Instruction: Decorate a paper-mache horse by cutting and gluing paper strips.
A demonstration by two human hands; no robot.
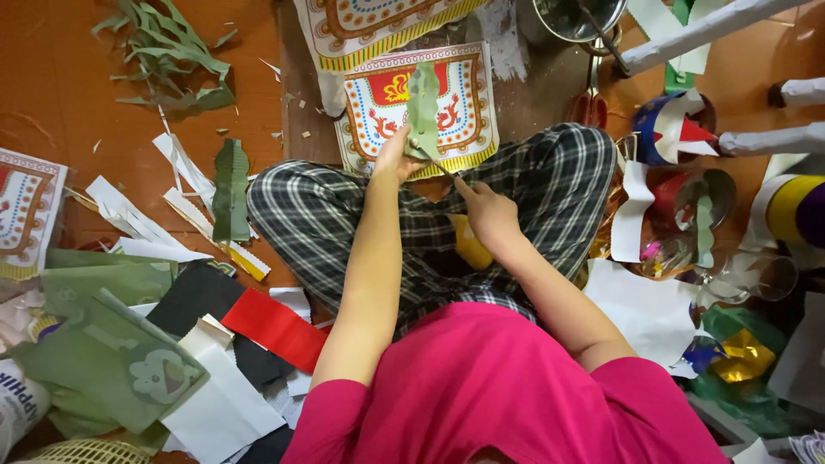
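Head view looks straight down at someone sitting cross-legged in plaid trousers (pixel 326 228) and a pink top. Their left hand (pixel 394 159) has its fingers pinched together on the bottom end of a green paper strip (pixel 422 107), so the strip stands up from the fingertips with its long axis running away from the body, top end pointing toward the far side of the floor and leaning just a touch left. It looks folded and wavy along its edges. Right hand (pixel 485 210) sits just to the right of and below those fingers, closed around a thin tool whose tip reaches up to the strip's lower end; I honestly can't tell whether it's scissors or a blade. Right behind the strip, past the fingertips, lies a printed sheet with red and yellow patterns (pixel 464 103). Off to the left of the pinching hand, well apart, another folded green piece (pixel 230 189) lies on white paper scraps (pixel 137 223), and a red sheet (pixel 277 326) sits nearer the elbow.
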